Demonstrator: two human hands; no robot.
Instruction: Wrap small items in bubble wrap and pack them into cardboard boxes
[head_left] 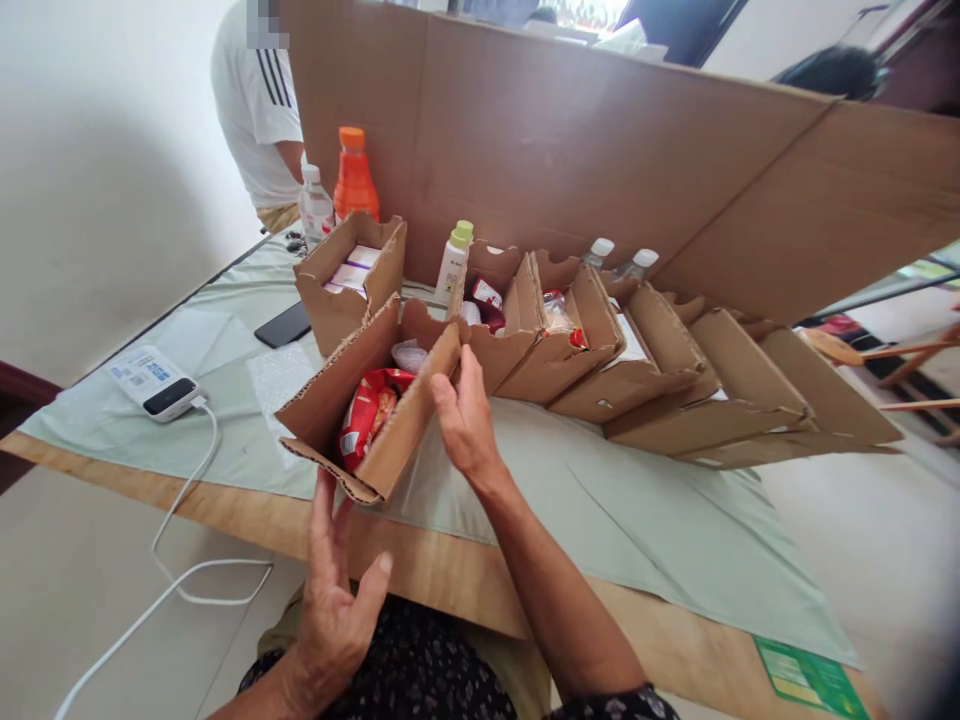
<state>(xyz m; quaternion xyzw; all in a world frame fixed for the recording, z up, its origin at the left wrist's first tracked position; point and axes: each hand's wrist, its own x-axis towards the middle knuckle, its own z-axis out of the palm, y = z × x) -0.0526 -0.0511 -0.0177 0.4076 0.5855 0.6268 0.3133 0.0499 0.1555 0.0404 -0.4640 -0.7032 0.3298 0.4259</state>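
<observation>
A cardboard box [422, 430] with a cut-out top stands near the table's front edge. Inside it lie a red snack packet [367, 415] and a clear, crinkled wrapped item [409, 355]. My right hand [469, 425] rests against the box's right wall, fingers stretched out. Below the front of the same box is my left hand [337, 590], its fingers extended upward and thumb apart; the fingertips reach the lower front, and whether they bear weight I cannot tell. Just behind, another cardboard box [337, 315] contains white and purple packs [352, 270].
Several cardboard boxes [645, 390] form a row to the right, holding small goods. A tall cardboard panel [540, 150] stands behind. An orange bottle [355, 180], a white bottle [454, 262], a phone [283, 324] and a cabled power bank [156, 383] are on the table. A person [255, 110] is beyond.
</observation>
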